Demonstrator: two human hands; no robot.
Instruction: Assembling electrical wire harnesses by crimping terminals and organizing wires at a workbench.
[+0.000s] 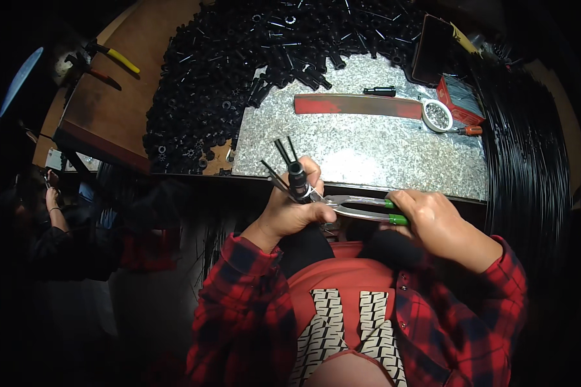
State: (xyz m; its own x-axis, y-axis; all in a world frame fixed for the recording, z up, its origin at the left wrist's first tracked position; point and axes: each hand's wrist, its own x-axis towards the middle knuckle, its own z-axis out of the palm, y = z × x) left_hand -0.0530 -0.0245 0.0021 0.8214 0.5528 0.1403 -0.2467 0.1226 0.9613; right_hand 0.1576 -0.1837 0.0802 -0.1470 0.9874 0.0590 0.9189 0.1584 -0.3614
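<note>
Just in front of your lap, near the front edge of the stone slab (284, 143), a black tubular part (297, 180) stands between the fingers of your left hand (289, 213), which is closed around it. Its long axis points away from you, tipped slightly left, with the open end farthest off; thin black rods (280, 151) jut out beside it. The pliers (361, 201) come in from the right, lying crosswise to that axis, their nose at the part's lower end; your fingers hide whether they bite. Your right hand (432, 219) grips the green-tipped handles, which stand apart, so your left is the nearer to the part. Beyond lie a red strip (358, 105), a white bowl (425, 120) of small bits and a heap of black parts (206, 77).
</note>
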